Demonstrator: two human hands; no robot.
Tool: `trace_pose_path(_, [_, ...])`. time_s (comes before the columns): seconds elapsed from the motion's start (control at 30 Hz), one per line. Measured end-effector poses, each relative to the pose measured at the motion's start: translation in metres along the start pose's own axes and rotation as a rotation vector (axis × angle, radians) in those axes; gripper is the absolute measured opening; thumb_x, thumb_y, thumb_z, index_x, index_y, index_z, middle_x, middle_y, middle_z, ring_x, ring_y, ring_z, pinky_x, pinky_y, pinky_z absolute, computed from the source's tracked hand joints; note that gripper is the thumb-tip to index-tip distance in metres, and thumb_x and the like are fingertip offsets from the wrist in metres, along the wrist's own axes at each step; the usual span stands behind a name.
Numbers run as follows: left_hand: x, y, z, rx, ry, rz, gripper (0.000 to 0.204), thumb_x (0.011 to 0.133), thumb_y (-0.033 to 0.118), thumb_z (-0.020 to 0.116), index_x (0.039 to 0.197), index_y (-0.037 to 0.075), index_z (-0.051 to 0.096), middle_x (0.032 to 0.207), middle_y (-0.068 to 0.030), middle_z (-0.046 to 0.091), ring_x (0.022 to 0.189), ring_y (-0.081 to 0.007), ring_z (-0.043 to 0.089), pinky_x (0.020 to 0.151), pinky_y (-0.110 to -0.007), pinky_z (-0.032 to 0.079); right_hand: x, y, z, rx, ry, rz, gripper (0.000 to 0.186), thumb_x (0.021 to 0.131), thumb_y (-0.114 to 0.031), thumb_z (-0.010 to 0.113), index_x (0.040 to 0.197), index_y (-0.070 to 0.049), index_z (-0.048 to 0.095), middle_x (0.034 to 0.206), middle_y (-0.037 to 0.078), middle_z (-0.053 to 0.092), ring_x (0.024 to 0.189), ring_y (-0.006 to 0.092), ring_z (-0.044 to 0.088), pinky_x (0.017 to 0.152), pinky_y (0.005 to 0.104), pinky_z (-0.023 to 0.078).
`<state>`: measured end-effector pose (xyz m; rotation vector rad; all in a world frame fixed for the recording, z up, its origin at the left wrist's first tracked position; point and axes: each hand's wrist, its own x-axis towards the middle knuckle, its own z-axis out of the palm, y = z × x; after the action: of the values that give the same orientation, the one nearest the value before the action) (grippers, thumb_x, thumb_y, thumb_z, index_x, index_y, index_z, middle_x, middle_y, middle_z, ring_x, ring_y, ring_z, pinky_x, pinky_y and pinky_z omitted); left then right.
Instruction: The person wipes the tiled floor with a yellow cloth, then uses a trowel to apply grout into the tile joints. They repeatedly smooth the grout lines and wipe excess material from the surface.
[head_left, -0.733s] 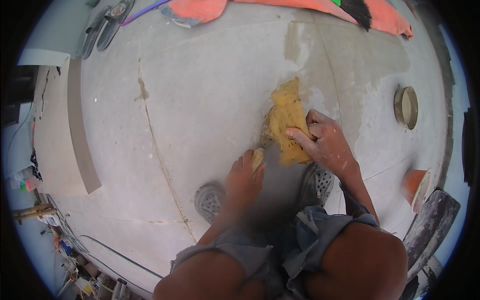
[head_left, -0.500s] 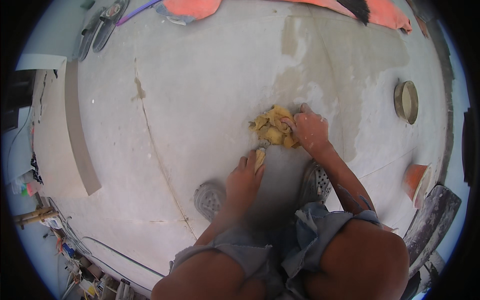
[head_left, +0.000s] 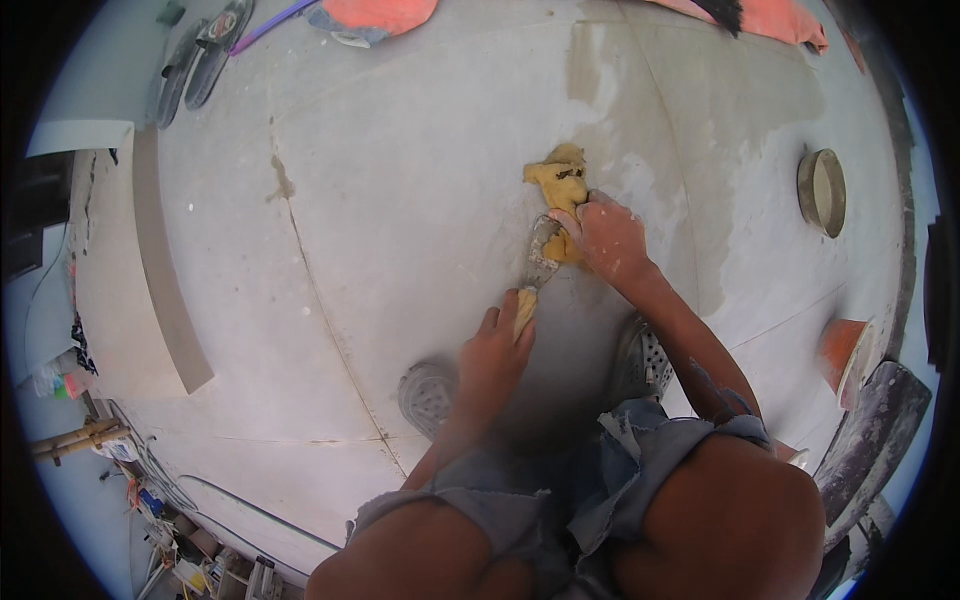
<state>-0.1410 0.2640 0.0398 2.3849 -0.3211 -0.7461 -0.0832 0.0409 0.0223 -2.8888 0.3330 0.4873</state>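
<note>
In my left hand (head_left: 495, 355) is a putty knife (head_left: 542, 252), gripped by its pale handle, its blade crusted with residue and pointing away from me. My right hand (head_left: 610, 238) is closed on a yellow cloth (head_left: 562, 185), which hangs loose beyond my fingers and also shows below them. Against the edge of the blade lie the cloth and my right fingertips. Both hands are low over the grey floor (head_left: 420, 200), just ahead of my shoes. The part of the cloth inside my right palm is hidden.
A round shallow dish (head_left: 822, 193) stands to the right, with an orange bucket (head_left: 840, 350) nearer me. Damp patches (head_left: 740, 130) mark the floor ahead. Far left are dark sandals (head_left: 215, 50); a long beige panel (head_left: 165, 270) lies left. Orange cloth (head_left: 380, 15) lies at the far edge.
The yellow cloth has gone from a spread, crumpled heap to a narrower bunch reaching farther away. The putty knife's blade, mostly covered before, now shows beside it.
</note>
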Motion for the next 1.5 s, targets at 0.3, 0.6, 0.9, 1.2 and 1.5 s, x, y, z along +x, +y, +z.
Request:
trace_pose_path(0.3, [-0.006, -0.003, 0.005, -0.035, 0.020, 0.025, 0.056, 0.101, 0.032, 0.067, 0.150, 0.011, 0.049, 0.115, -0.0198, 0.069, 0.095, -0.0456, 0.071, 0.079, -0.054, 0.058, -0.006, -0.008, 0.005, -0.004, -0.014, -0.251, 0.051, 0.103, -0.050, 0.060, 0.085, -0.004, 0.073, 0.108, 0.009, 0.065, 0.082, 0.0286, 0.074, 0.068, 0.0430, 0.060])
trace_pose_path(0.6, [-0.006, -0.005, 0.006, 0.041, -0.019, 0.002, 0.054, 0.102, 0.034, 0.067, 0.148, 0.011, 0.050, 0.117, -0.0204, 0.070, 0.099, -0.0460, 0.071, 0.081, -0.054, 0.058, -0.047, -0.007, 0.013, -0.033, -0.079, -0.280, 0.045, 0.105, -0.043, 0.060, 0.084, -0.006, 0.074, 0.110, 0.010, 0.065, 0.081, 0.0293, 0.074, 0.070, 0.0411, 0.060])
trace_pose_path(0.9, [-0.010, -0.011, -0.015, -0.112, 0.113, 0.099, 0.046, 0.103, 0.028, 0.067, 0.141, 0.004, 0.057, 0.106, -0.0206, 0.073, 0.088, -0.0390, 0.073, 0.075, -0.047, 0.057, 0.017, 0.147, -0.081, 0.198, 0.399, 0.278, 0.061, 0.107, -0.049, 0.059, 0.082, 0.006, 0.068, 0.096, 0.018, 0.063, 0.076, 0.0374, 0.065, 0.075, 0.0467, 0.053])
trace_pose_path(1.2, [-0.008, -0.002, -0.012, -0.836, -0.012, -0.253, 0.040, 0.109, 0.037, 0.059, 0.120, -0.002, 0.056, 0.097, -0.0159, 0.074, 0.057, -0.0138, 0.060, 0.050, -0.028, 0.046, -0.028, 0.108, -0.066, 0.526, 0.819, 0.290, 0.051, 0.105, -0.027, 0.065, 0.147, -0.001, 0.050, 0.135, 0.022, 0.051, 0.130, 0.0379, 0.046, 0.108, 0.0508, 0.042])
trace_pose_path(1.5, [0.013, 0.008, -0.010, -1.014, -0.229, -0.146, 0.052, 0.113, 0.048, 0.038, 0.122, -0.001, 0.055, 0.091, -0.0174, 0.070, 0.053, -0.0176, 0.060, 0.048, -0.031, 0.049, -0.090, 0.001, -0.012, 1.287, -0.265, -0.121, 0.045, 0.107, -0.039, 0.063, 0.133, -0.003, 0.065, 0.130, 0.019, 0.058, 0.122, 0.0323, 0.060, 0.102, 0.0412, 0.051])
